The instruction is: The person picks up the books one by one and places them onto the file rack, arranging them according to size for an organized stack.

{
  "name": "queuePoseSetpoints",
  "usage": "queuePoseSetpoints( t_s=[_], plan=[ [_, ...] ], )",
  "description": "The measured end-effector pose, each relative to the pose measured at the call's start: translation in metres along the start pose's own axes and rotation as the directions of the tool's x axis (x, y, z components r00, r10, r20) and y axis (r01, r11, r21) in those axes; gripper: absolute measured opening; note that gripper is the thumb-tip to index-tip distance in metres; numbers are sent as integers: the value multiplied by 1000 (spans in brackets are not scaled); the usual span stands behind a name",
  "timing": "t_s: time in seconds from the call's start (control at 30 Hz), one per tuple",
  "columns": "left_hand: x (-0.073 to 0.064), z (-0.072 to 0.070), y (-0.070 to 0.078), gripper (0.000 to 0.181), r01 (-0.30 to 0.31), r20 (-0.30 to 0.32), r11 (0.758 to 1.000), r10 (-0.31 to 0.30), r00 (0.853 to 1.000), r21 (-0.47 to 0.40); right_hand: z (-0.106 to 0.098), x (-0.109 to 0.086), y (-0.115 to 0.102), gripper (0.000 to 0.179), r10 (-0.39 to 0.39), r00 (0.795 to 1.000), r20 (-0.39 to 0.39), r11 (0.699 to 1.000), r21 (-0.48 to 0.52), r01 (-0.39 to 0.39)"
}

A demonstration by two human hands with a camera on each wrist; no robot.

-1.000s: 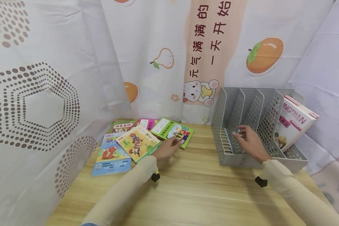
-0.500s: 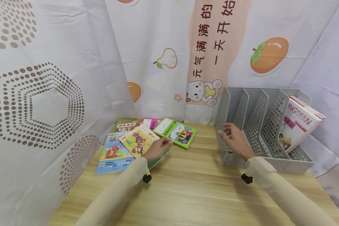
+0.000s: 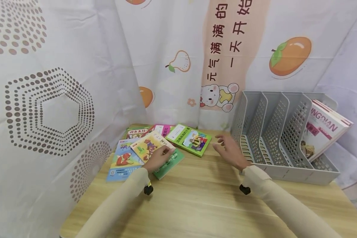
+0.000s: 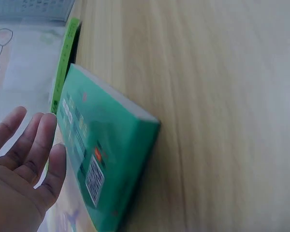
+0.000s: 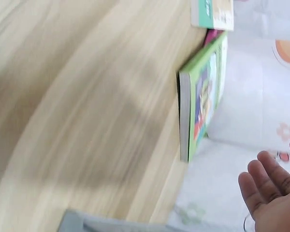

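My left hand (image 3: 158, 158) hovers over the pile of books, its fingers loosely bent and nothing between them. Under and beside it lies a teal-green book (image 3: 173, 162); the left wrist view shows that book's barcode side (image 4: 116, 140) with the fingertips close by its edge. A cream storybook (image 3: 145, 147) with a cartoon figure partly covers a blue fox book (image 3: 126, 160). My right hand (image 3: 230, 152) is in the air between the pile and the file rack, fingers slightly bent and holding nothing. Nearest to it is a bright green picture book (image 3: 193, 140), also in the right wrist view (image 5: 203, 96).
A grey file rack (image 3: 291, 170) with several slots stands on the right. Thick white-and-red books (image 3: 322, 129) lean in its rightmost slot. Behind the cream book lie a pink book (image 3: 166, 130) and a red-covered one (image 3: 137, 133). A printed curtain (image 3: 172, 92) hangs behind the table.
My right hand has moved left, away from the rack. My left hand has shifted left and back toward me, and the teal-green book now shows beside it. The head view has turned slightly left.
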State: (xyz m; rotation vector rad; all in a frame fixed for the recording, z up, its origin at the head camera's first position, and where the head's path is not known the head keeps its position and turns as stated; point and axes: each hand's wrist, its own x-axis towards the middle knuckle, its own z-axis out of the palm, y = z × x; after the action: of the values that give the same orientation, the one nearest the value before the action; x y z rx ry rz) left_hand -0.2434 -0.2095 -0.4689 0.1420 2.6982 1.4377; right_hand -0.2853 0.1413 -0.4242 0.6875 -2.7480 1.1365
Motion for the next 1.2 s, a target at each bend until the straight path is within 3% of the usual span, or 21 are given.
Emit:
queuePoseSetpoints(
  t_s=[0.27,0.5,0.63,0.73,0.83,0.93,1.07,1.2],
  plan=[
    [-14,-15,-12,41,67,-76,997,-70,995,-40,31,4,-10,52,-47,998,53,999,-10,47],
    [-27,-22,-23,33,129,-205,984,-152,967,-120,45,0,-17,49,-40,993,108,999,-16,42],
    [-31,-28,-28,28,196,-295,977,-211,932,-82,54,-3,-17,47,-68,990,126,998,26,66],
    [-35,-33,-30,28,305,-346,951,-302,888,-47,60,-7,-17,50,-77,985,154,996,51,70],
    [-37,-39,-33,37,410,-325,910,-408,853,-67,63,-10,-18,51,-71,982,175,997,55,62],
    [-39,-45,-37,41,478,-267,866,-500,824,-145,64,-12,-20,52,-60,981,187,997,63,49],
    [-39,-54,-40,46,496,-220,839,-540,813,-224,64,-13,-19,55,-50,980,192,998,54,40],
    [-36,-57,-40,52,507,-215,850,-526,823,-143,66,-14,-15,57,-41,982,187,998,47,32]
  ],
)
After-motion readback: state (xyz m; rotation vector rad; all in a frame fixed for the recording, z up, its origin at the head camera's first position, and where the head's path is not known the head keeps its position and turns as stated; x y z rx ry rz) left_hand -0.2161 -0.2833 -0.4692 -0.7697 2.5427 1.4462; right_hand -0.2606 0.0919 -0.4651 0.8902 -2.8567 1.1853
